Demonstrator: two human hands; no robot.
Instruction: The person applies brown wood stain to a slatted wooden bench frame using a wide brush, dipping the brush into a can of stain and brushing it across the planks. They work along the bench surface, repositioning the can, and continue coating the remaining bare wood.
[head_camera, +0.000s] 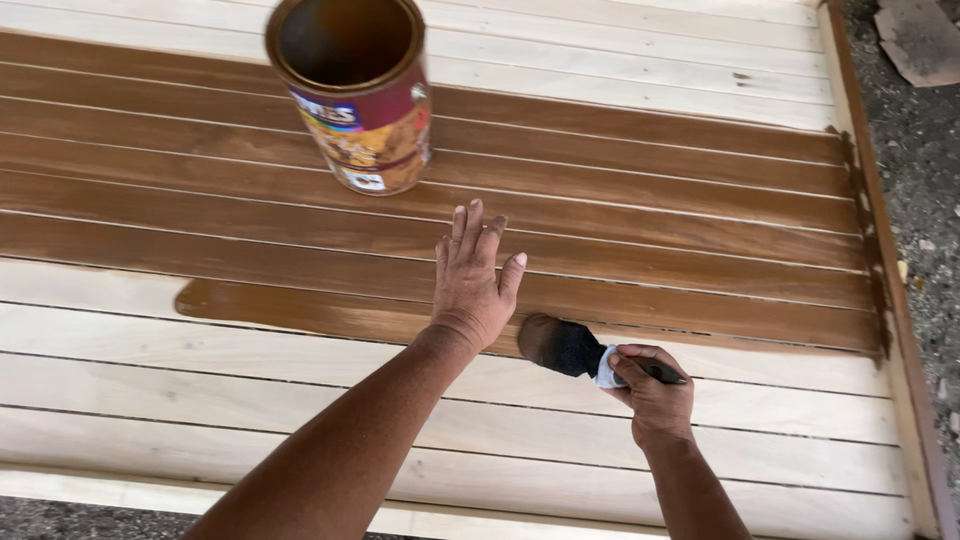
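Down by the open can (362, 110), the left hand (472, 282) lay flat and empty on the slatted panel (700, 400) to lean, while the right hand (652, 392) gripped a brush (562, 346), spreading brown stain.

Two bare forearms, no sleeves, watch or bracelet anywhere in view. Left hand (470, 285) ungloved, short pale nails. Right hand (655, 395) ungloved too, possibly smudged dark at the fingertips, though too small to tell.
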